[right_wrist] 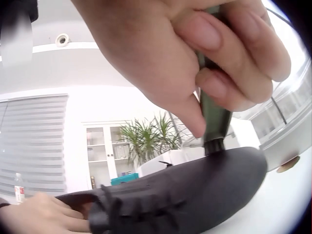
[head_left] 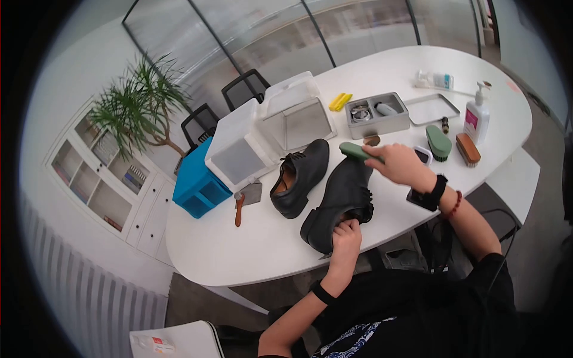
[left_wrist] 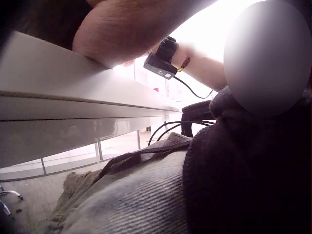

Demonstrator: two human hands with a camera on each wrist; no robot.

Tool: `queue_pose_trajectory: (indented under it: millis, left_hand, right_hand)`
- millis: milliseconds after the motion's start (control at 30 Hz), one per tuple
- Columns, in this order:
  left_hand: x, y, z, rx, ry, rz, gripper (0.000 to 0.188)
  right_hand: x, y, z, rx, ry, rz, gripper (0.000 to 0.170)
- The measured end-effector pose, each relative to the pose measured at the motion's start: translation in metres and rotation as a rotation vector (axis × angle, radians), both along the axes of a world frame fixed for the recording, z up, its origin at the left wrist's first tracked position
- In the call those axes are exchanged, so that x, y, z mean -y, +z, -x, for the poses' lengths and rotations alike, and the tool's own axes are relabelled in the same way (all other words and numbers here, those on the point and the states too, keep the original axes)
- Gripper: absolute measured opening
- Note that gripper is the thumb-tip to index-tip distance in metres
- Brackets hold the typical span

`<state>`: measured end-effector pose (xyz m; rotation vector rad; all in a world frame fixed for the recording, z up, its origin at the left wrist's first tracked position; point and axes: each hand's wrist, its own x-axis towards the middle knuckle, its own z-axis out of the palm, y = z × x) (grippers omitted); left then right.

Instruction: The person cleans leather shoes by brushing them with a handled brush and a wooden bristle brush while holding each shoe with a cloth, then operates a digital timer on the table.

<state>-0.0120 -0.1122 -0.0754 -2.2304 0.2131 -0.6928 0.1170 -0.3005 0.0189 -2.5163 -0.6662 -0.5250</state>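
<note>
A black lace-up shoe [head_left: 336,200] is held by my left hand [head_left: 346,244], whose fingers are curled over the edge of its opening. My right hand [head_left: 401,165] grips a green-handled brush [head_left: 354,151] over the toe end. In the right wrist view the dark bristles [right_wrist: 214,146] meet the toe of the shoe [right_wrist: 195,187], while the right hand [right_wrist: 209,58] has its fingers wrapped round the handle. The second black shoe [head_left: 300,178] stands to the left. The left wrist view shows the left forearm but not what the fingers hold.
Behind the shoes are white boxes [head_left: 237,143], a blue box [head_left: 200,182] and a metal tin [head_left: 377,122]. To the right lie a green brush [head_left: 439,142] and a brown brush [head_left: 468,149], near a pump bottle [head_left: 477,116]. A wooden-handled tool [head_left: 239,212] lies left on the table [head_left: 262,256].
</note>
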Motion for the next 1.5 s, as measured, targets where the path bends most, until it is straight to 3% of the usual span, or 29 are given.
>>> queue_pose_trajectory:
  millis: [67,233,400,533,667,800,900,1067,1333,1500]
  left_hand:
    - [-0.002,-0.004,0.000,0.004,-0.009,-0.019,0.010]
    - [-0.004,-0.009,0.000,-0.013,-0.006,-0.020,0.010]
    - [-0.002,-0.007,0.000,-0.016,-0.005,0.011,0.009]
    - [-0.002,-0.003,0.000,-0.038,-0.006,-0.030,0.011]
    - [-0.002,-0.001,0.000,-0.021,-0.028,-0.040,0.011]
    - [-0.002,-0.001,-0.001,-0.029,-0.027,-0.048,0.009]
    - [0.001,0.002,0.001,-0.060,-0.001,-0.025,0.013]
    - [-0.002,-0.004,0.002,-0.078,0.044,-0.049,0.014]
    - [-0.003,0.001,0.001,-0.016,0.014,-0.040,0.012]
    - [-0.005,0.000,-0.002,-0.030,-0.052,-0.001,0.011]
  right_hand:
    - [-0.015,0.007,0.024,-0.002,0.011,0.067,0.039]
    - [-0.046,0.022,0.085,-0.102,0.334,0.045,0.042]
    - [-0.042,0.018,0.070,-0.081,0.329,0.065,0.040]
    - [-0.021,0.010,0.028,-0.010,0.069,0.060,0.039]
    - [-0.001,-0.004,0.003,-0.005,-0.051,-0.022,0.038]
    - [-0.018,0.014,0.035,-0.116,0.179,-0.018,0.042]
    - [-0.042,0.000,0.066,-0.068,0.366,-0.020,0.043]
    - [-0.042,0.002,0.063,-0.044,0.355,-0.007,0.042]
    - [-0.001,0.004,-0.001,-0.096,-0.028,-0.022,0.039]
    - [-0.022,0.008,0.030,-0.043,0.101,-0.035,0.038]
